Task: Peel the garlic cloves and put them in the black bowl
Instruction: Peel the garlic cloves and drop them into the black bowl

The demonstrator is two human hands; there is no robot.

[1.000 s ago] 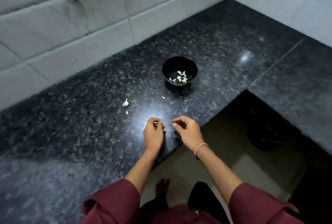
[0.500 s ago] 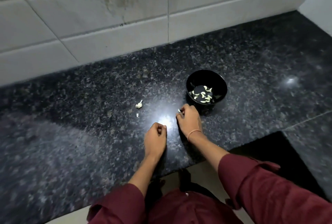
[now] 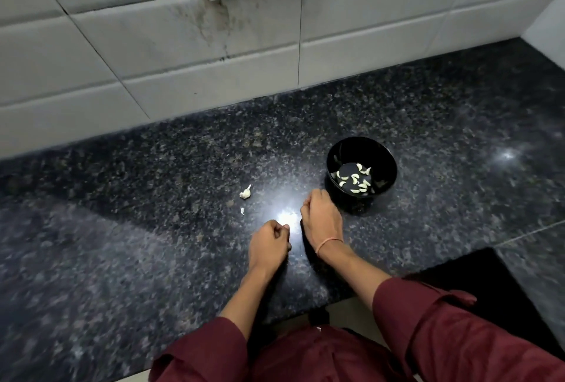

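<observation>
- My left hand (image 3: pixel 269 244) rests on the counter (image 3: pixel 122 259) with its fingers curled in; I can't tell if it holds anything.
- My right hand (image 3: pixel 321 216) is just beside it, not touching, also curled, and I can't see what's inside.
- The black bowl (image 3: pixel 360 149) of peeled cloves (image 3: pixel 354 181) stands just beyond my right hand.
- A garlic piece (image 3: pixel 245 192) and a white scrap (image 3: pixel 242 211) lie ahead of my left hand.

Your black bowl (image 3: pixel 342 153) stands upright on the tabletop (image 3: pixel 153 182), about a dozen pale peeled cloves (image 3: pixel 354 180) scattered across its bottom. Well to its left lies an unpeeled garlic piece (image 3: pixel 245 192), with a white scrap (image 3: pixel 242 211) just beside it.
</observation>
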